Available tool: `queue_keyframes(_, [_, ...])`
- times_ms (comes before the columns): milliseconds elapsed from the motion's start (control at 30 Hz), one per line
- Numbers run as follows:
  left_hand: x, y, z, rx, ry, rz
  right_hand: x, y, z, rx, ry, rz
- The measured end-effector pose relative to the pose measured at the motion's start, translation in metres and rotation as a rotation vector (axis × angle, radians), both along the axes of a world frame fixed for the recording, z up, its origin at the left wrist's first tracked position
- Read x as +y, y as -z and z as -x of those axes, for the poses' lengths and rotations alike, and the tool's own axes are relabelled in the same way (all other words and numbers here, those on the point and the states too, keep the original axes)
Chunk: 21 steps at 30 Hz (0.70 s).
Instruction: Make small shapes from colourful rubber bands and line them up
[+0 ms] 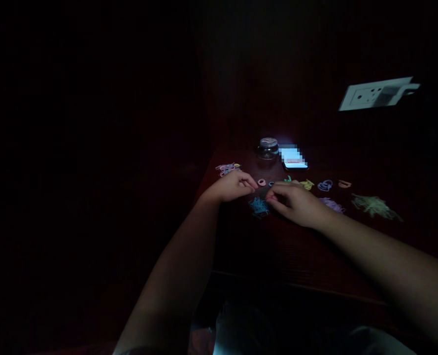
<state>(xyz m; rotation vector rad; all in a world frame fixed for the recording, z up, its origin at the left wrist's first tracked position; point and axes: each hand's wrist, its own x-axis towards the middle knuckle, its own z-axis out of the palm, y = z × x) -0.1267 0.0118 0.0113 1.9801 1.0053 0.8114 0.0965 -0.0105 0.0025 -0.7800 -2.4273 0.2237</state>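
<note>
In the head view, a blue pile [258, 207], a purple pile [332, 204] and a yellow-green pile [376, 207] lie colour-separated on the bench [288, 256]; a mixed pile [229, 170] looks unsorted. The person's left hand [237, 186] is loosely curled, the right hand [294, 201] bent-fingered by the blue pile; any grip is unclear.

very dark all around, white-blue glow from the phone [294, 159], blocky squares over its screen, small things blurry
</note>
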Motion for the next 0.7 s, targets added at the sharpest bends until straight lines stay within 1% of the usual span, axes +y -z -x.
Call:
queue_keyframes(167, [0.0034, 0.003, -0.0038, 0.051, 0.07, 0.006, -0.0006, 0.0002, 0.0027, -0.041, -0.006, -0.001])
queue_keyframes(333, [0.0034, 0.0025, -0.0031, 0.114, 0.084, 0.025, -0.0004, 0.0017, 0.0051, -0.053, 0.007, -0.016])
queue_keyframes(533, [0.0024, 0.0054, -0.0035, 0.047, 0.089, 0.131, 0.0005, 0.0029, 0.0039, -0.059, 0.019, -0.017])
queue_keyframes(633, [0.005, 0.0077, -0.0044, 0.02, 0.043, 0.125, 0.0003, 0.0013, 0.0022, -0.057, 0.015, -0.02])
queue_keyframes(700, [0.0083, 0.0085, -0.0022, 0.007, -0.071, 0.066, 0.0002, -0.0002, 0.0006, -0.057, 0.027, -0.029])
